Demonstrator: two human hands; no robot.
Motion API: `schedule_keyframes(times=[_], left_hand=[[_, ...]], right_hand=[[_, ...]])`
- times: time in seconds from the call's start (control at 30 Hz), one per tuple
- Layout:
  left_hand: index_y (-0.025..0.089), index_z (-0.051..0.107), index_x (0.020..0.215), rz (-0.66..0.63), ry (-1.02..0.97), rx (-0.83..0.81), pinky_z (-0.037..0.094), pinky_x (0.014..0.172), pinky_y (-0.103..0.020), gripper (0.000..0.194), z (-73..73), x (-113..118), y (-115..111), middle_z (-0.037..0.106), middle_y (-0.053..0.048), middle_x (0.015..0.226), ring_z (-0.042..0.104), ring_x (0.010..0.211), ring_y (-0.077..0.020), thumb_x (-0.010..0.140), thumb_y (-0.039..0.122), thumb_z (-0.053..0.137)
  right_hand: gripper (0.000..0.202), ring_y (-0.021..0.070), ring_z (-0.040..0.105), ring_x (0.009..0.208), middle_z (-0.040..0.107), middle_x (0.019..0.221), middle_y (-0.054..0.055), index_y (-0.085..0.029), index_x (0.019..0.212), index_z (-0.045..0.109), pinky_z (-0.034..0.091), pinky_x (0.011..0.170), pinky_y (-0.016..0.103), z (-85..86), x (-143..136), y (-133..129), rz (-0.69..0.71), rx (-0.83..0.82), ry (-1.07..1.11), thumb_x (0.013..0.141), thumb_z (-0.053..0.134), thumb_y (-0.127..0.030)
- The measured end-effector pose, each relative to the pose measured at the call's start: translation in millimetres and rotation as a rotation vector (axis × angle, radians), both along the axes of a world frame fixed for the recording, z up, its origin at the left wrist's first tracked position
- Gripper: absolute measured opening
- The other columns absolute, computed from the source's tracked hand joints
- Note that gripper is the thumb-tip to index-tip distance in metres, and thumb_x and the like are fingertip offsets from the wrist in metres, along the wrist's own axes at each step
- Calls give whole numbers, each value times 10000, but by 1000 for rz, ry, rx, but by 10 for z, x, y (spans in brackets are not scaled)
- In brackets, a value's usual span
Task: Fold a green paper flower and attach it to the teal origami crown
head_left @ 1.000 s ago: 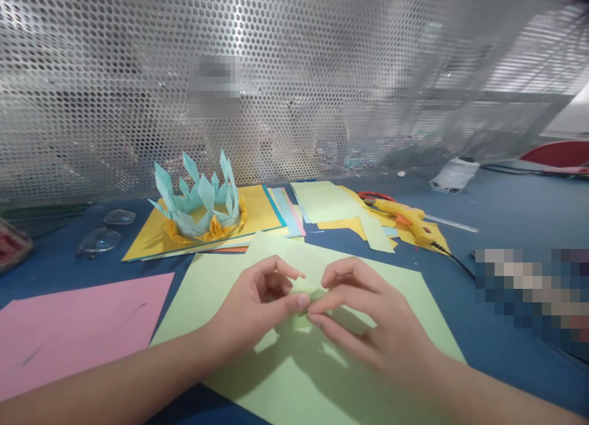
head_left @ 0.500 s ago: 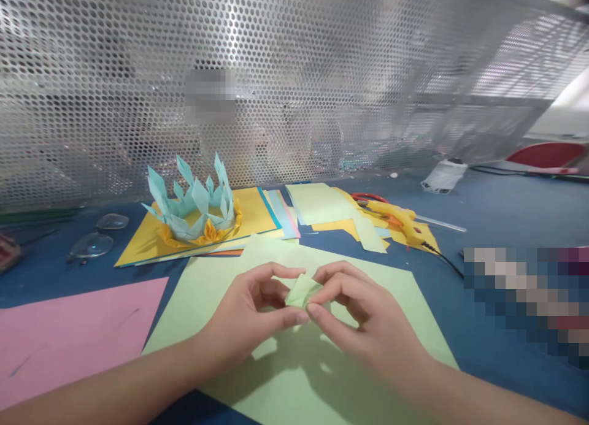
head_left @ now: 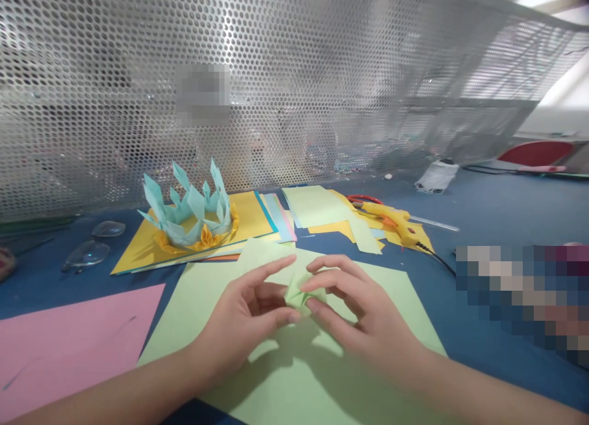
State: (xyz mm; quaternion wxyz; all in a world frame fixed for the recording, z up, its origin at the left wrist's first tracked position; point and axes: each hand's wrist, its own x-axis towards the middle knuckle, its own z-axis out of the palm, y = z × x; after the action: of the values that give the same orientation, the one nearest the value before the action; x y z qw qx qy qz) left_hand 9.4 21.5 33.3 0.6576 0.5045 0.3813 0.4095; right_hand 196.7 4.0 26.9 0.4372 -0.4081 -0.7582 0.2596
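My left hand (head_left: 246, 317) and my right hand (head_left: 363, 317) meet over a large light green sheet (head_left: 294, 376) on the blue table. Between their fingertips they pinch a small folded light green paper piece (head_left: 299, 292). My left index finger points out straight above it, and the thumb presses from below. Most of the folded piece is hidden behind my fingers.
A pink sheet (head_left: 69, 336) lies at the left. Behind stand a light blue and orange paper crown (head_left: 191, 216) on yellow sheets (head_left: 251, 213), spectacles (head_left: 87, 250), more coloured paper (head_left: 322, 207), red-handled scissors (head_left: 363, 199) and a yellow glue gun (head_left: 398, 225). A perforated metal screen (head_left: 294, 88) walls the back.
The folded piece came into view between my fingers, and both hands shifted slightly away from me. My left index finger has straightened. The view has drifted a little to the right.
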Motion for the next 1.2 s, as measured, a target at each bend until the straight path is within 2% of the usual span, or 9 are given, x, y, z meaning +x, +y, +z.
schedule_keyframes(times=[0.13, 0.27, 0.43, 0.6, 0.7, 0.77, 0.9, 1.1, 1.2], left_hand=[[268, 742, 998, -2, -27, 42, 516, 678, -186, 366, 9, 22, -15, 766, 28, 779, 668, 716, -106, 677, 92, 739], [250, 759, 918, 1, -30, 59, 536, 704, -209, 253, 1, 31, -8, 774, 10, 777, 704, 789, -149, 695, 131, 743], [237, 751, 902, -10, -2, 54, 533, 690, -192, 242, -8, 2, -11, 764, 7, 792, 696, 784, -142, 683, 135, 766], [215, 727, 854, 26, 37, 32, 508, 618, -161, 118, -4, 2, 4, 725, 24, 775, 646, 713, -100, 738, 199, 741], [187, 683, 801, 43, 53, 20, 495, 623, -173, 141, -24, 4, 26, 701, 30, 724, 625, 677, -96, 692, 174, 772], [175, 651, 763, 53, 59, 23, 474, 609, -167, 146, -40, -5, 35, 676, 39, 683, 607, 649, -86, 687, 165, 774], [164, 571, 667, 46, 54, 28, 454, 595, -169, 204, -40, -18, 40, 637, 48, 686, 569, 614, -71, 700, 200, 769], [166, 517, 637, 20, 50, 15, 434, 590, -163, 332, -10, 4, 56, 623, 52, 681, 556, 632, -78, 599, 195, 845], [187, 564, 734, 33, 69, 13, 422, 568, -169, 258, -9, -1, 58, 601, 60, 655, 541, 616, -85, 669, 255, 805]], right_hand=[[208, 191, 501, 1146, 541, 1111, 58, -262, 961, 612, 481, 865, 340, 21, 20, 10, 33, 52, -18, 811, 589, -119], [132, 186, 496, 1162, 568, 1068, 57, -237, 901, 606, 471, 901, 326, 43, 2, -3, 75, 65, -39, 793, 650, -177], [141, 168, 488, 1160, 553, 1050, 58, -220, 824, 563, 455, 924, 300, 45, -5, -24, 44, 83, -68, 788, 607, -90], [200, 178, 464, 1179, 493, 1112, 66, -220, 840, 570, 449, 939, 301, 20, 5, -4, 82, 188, -121, 762, 584, -36], [207, 217, 443, 1173, 463, 1131, 82, -216, 840, 587, 448, 935, 360, 1, -10, 0, 57, 261, -144, 759, 582, -25], [213, 222, 466, 1079, 461, 1074, 79, -218, 825, 607, 472, 865, 370, -6, -20, -9, 24, 303, -159, 757, 584, -18], [257, 163, 513, 829, 492, 884, 34, -227, 788, 619, 499, 672, 270, -4, -22, -19, 44, 361, -187, 757, 546, 17], [234, 153, 600, 886, 588, 953, 48, -224, 849, 630, 529, 765, 282, -10, -3, 22, 92, 387, -198, 813, 531, -15], [250, 154, 629, 933, 629, 982, 48, -234, 958, 595, 538, 798, 279, -37, 3, 20, 103, 358, -176, 830, 531, -28]])
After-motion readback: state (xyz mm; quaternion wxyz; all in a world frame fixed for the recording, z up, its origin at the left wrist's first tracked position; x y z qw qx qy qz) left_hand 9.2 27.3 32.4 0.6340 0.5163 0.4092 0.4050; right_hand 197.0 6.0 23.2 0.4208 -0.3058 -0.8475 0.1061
